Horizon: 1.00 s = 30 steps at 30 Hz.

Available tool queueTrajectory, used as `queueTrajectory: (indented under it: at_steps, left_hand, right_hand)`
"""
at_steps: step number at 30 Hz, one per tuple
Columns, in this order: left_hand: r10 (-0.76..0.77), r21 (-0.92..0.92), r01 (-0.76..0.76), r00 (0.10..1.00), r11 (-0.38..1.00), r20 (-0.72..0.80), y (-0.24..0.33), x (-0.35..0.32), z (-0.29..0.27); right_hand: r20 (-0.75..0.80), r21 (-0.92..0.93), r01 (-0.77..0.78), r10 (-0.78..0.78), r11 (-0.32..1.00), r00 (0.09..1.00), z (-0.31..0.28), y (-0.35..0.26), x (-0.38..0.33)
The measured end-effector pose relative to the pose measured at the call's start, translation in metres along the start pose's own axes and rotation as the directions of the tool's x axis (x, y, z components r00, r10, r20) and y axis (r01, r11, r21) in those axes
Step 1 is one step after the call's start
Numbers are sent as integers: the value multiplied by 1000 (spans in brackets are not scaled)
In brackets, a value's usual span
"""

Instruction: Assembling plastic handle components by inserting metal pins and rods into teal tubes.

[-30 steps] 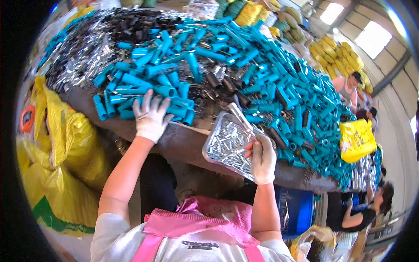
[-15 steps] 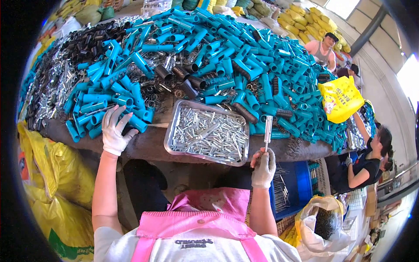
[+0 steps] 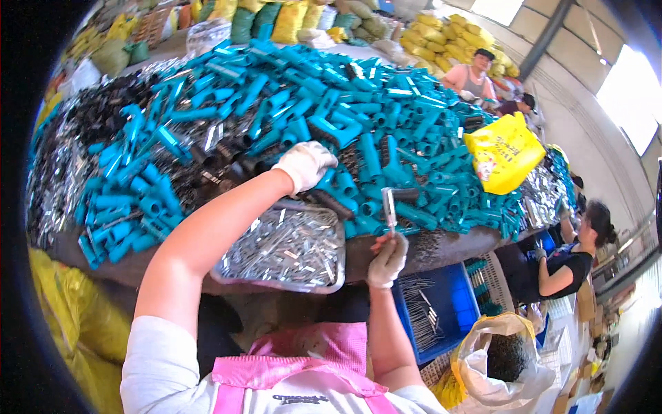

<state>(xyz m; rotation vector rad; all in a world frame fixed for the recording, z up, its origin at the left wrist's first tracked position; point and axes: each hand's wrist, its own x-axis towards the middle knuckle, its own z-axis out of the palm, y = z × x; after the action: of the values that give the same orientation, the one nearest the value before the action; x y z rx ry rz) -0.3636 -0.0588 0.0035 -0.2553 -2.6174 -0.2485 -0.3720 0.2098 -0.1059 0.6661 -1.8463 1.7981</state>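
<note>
My right hand (image 3: 388, 261), in a white glove, pinches the thin lower end of a silver metal part (image 3: 390, 208), which stands upright with its wider, slotted end on top. My left hand (image 3: 308, 168), also gloved, reaches across a metal tray (image 3: 281, 283) into the pile of teal plastic handles (image 3: 407, 117). Its fingers curl down beside a teal handle with a black grip; their tips and whatever they hold are hidden. Small silver metal pieces (image 3: 283, 241) fill the tray, which my left forearm partly covers.
Black sleeves and loose silver parts (image 3: 52, 179) lie left in the heap. A yellow bag (image 3: 507, 153) sits on its right side. Below right are a blue bin (image 3: 441, 307) holding metal rods and an open sack (image 3: 507, 355). Other people work at the far right.
My left hand has left the teal handles at the left and moved right, past the tray, into the middle pile. My right hand keeps the metal part upright. The whole view has shifted.
</note>
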Motion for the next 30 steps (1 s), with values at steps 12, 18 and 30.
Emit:
queueTrajectory:
  at_steps: [12, 18, 30]
  left_hand:
    - [24, 478, -134, 973, 868, 230, -8, 75, 61]
    - [-20, 517, -93, 977, 851, 210, -11, 87, 76]
    - [-253, 58, 269, 946, 961, -201, 7, 56, 22]
  right_hand:
    - [40, 159, -154, 150, 975, 988, -3, -5, -6]
    - [9, 205, -185, 187, 961, 982, -3, -5, -1]
    - [59, 146, -98, 90, 984, 994, -6, -1, -4]
